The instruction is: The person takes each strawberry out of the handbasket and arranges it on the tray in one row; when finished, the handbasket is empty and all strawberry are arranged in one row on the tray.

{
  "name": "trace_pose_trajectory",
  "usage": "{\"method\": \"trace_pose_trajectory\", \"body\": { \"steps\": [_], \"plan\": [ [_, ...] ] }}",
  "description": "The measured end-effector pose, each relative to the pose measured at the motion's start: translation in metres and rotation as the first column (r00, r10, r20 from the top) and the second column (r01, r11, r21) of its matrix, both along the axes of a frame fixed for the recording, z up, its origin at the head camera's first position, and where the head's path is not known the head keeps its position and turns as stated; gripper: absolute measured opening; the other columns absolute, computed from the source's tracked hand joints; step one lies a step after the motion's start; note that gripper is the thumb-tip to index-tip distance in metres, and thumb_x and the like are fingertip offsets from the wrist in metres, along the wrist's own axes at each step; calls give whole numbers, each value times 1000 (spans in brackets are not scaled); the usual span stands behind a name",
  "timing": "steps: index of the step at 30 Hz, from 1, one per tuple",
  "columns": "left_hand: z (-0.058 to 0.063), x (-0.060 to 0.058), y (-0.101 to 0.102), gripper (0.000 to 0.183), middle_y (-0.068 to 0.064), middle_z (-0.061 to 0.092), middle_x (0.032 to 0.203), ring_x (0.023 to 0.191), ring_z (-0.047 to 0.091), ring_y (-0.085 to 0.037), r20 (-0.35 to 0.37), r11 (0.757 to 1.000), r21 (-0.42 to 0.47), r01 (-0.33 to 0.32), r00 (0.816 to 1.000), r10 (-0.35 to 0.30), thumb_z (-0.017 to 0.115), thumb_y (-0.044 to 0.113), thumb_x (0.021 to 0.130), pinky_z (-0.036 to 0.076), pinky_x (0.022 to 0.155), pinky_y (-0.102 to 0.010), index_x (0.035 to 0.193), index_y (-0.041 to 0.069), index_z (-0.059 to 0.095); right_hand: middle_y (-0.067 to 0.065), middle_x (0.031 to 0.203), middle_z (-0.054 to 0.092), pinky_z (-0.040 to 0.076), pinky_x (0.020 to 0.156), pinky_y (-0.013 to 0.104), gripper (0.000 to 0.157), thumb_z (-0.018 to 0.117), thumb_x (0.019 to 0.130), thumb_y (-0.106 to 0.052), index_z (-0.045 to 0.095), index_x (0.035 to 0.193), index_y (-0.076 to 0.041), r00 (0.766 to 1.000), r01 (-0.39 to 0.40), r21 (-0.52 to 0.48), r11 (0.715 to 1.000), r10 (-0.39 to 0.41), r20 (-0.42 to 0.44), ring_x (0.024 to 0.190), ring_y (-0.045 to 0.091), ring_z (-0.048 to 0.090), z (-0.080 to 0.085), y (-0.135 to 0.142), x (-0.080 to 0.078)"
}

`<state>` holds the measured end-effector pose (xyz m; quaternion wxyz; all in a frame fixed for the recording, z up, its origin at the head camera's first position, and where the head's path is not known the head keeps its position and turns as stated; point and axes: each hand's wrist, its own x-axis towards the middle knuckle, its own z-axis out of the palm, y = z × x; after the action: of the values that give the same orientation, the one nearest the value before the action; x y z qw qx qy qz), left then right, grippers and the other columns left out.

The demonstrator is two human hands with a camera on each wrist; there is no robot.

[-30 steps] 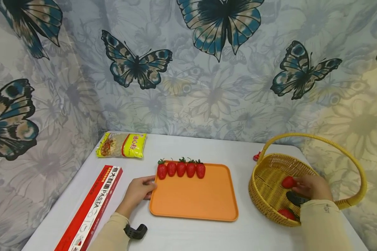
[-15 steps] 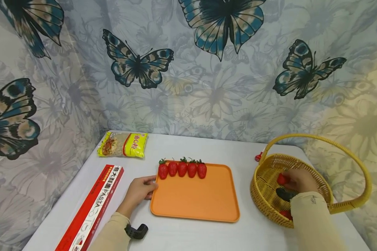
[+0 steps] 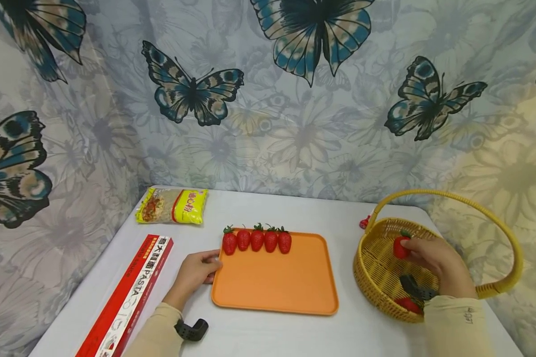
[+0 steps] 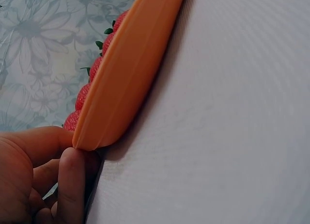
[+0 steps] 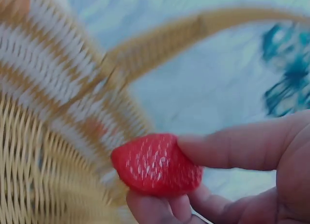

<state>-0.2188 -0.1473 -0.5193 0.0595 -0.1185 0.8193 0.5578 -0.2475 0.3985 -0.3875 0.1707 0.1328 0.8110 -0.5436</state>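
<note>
Inside the wicker basket [image 3: 375, 292] at the right, my right hand [image 3: 444, 260] pinches a red strawberry [image 3: 401, 247] between thumb and fingers; its green leaves point up. The right wrist view has this strawberry [image 5: 157, 165] close up, raised beside the woven wall. Another strawberry [image 3: 408, 305] lies low in the basket, partly covered by the wrist. My left hand [image 3: 195, 275] grips the left edge of an orange tray [image 3: 277, 282]. In the left wrist view, thumb and fingers meet at the tray's rim [image 4: 114, 83]. Several strawberries [image 3: 257, 240] stand in a row along the tray's back left edge.
A yellow bag of pasta [image 3: 171, 206] lies at the back left of the white table [image 3: 339, 218]. The long red and white pasta box [image 3: 127, 297] slants along the left side. A tall handle [image 3: 482, 213] arches over the basket, with a small red item [image 3: 364, 222] beside it.
My right hand has reached deeper over the basket, then drawn back a little, and the strawberry in it has turned leaves upward. My left hand stays on the tray.
</note>
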Motion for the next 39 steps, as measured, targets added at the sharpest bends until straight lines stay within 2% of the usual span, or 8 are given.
{"method": "trace_pose_trajectory", "body": {
  "steps": [5,11,15,19,23,27,29,39],
  "plan": [
    [-1,-1,-1,43,-7,61,91,63,59,-16,-10,1000,2,0,1000,0,72,15,88,56,56,-28,129,6,65,-4,97,63,55,80,24,71,59,99,-22,21,140,22,990,-90,-56,994,84,-112,87,9,67,23,-27,21],
    [-3,0,-1,43,-7,61,91,63,59,-16,-2,1000,-1,-7,1000,7,72,15,87,56,56,-28,128,7,65,10,111,61,55,86,33,55,61,98,-15,35,133,18,951,-250,-137,959,217,-219,96,20,66,33,-85,28],
    [-3,0,-1,43,-7,61,91,63,59,-16,0,1000,-7,-7,1000,7,72,15,87,56,56,-29,128,7,65,19,115,60,54,87,36,55,65,95,-15,41,132,17,949,-275,-125,953,249,-193,97,24,66,19,-134,14],
    [-1,-1,0,43,-7,61,91,64,59,-16,-4,1000,-7,1,1000,-1,72,16,87,56,57,-29,129,6,65,23,114,61,55,87,38,49,67,93,-15,48,127,16,965,-218,-88,972,201,-168,94,26,67,-11,-172,-13],
    [0,-1,0,43,-7,61,92,64,59,-15,-3,1000,-4,1,1000,-1,72,15,88,56,58,-29,128,6,65,24,114,60,54,87,41,42,67,92,-13,54,122,13,978,-136,82,987,147,-148,92,28,65,-39,-199,-33],
    [0,1,0,42,-7,61,91,64,59,-16,6,1000,-4,-5,1000,5,72,15,87,56,58,-29,128,6,65,21,111,60,52,85,43,35,68,90,-14,60,116,7,983,-104,323,941,146,-109,94,32,57,-56,-216,-44],
    [0,1,0,42,-8,61,92,63,59,-16,9,1000,-6,-5,1000,5,72,15,88,56,57,-29,128,6,65,20,110,60,51,84,43,33,68,89,-14,61,114,7,984,-102,377,921,150,-98,95,33,55,-61,-219,-47],
    [-2,-2,0,43,-7,60,93,64,59,-16,23,1000,-14,-6,1000,7,72,17,88,57,59,-29,129,8,65,20,110,61,52,79,39,29,66,91,-13,62,113,5,991,-54,356,933,93,-92,92,30,58,-73,-225,-50]
  ]
}}
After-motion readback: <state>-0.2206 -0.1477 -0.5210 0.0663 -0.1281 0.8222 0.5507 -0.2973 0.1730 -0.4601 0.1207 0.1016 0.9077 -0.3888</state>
